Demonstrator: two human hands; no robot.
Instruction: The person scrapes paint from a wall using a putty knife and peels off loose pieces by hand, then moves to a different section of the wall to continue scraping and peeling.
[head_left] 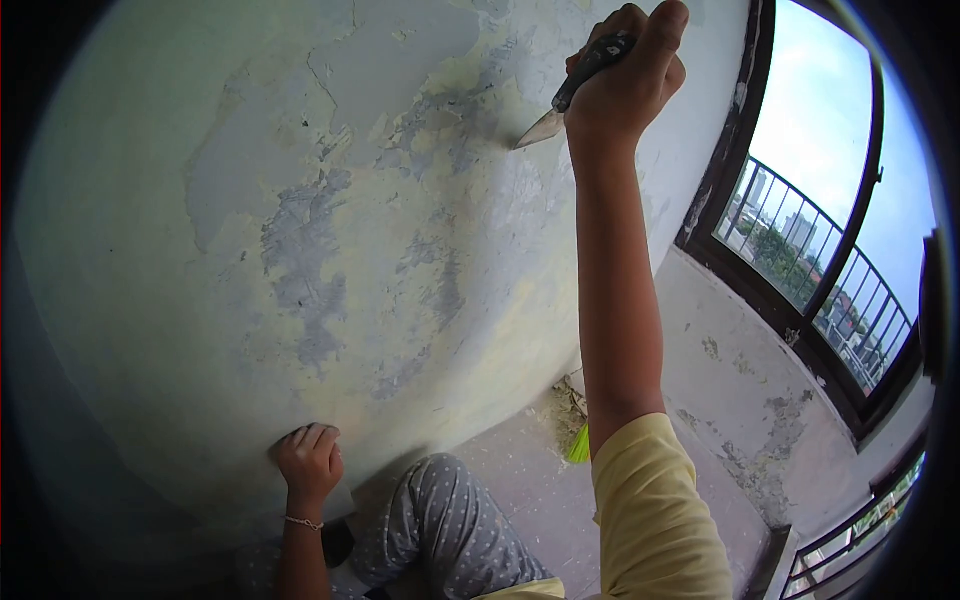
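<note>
My right hand (630, 75) is raised high and wrapped round the dark handle of a scraper (543, 128). Its metal blade points down and left, with the tip at the peeling wall (385, 260). Patches of grey show there where the pale paint has come off. Low on the same wall rests my left hand (310, 460), curled into a loose fist with its knuckles up. Nothing shows in that fist, and a thin bracelet circles the wrist.
To the right is a dark-framed window (790, 210) with a railing outside. Paint also flakes off the low wall (745, 390) beneath it. Debris (563, 412) and a bright green thing (579, 446) lie in the floor corner. My bent knee (440, 510) is close to the wall.
</note>
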